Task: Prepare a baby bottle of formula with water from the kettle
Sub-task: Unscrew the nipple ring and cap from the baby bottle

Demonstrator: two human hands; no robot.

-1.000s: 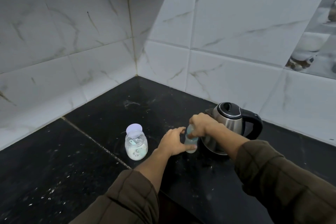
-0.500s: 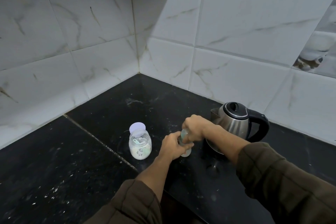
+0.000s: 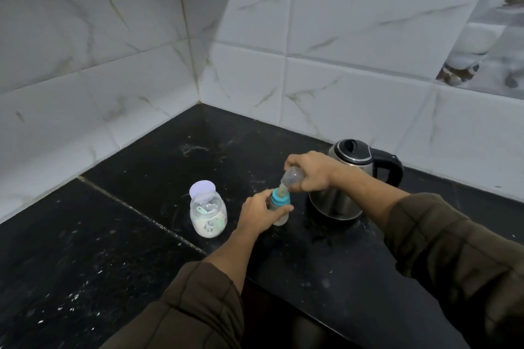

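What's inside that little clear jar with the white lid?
The jar holds whitish powder in its lower part, with a pale green scoop lying on top. What lies under the powder cannot be seen.

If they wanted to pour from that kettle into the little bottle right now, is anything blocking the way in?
Yes. The blue collar with its teat sits on the mouth of the bottle, and the right hand holds the clear cap just over it. The left hand grips the bottle.
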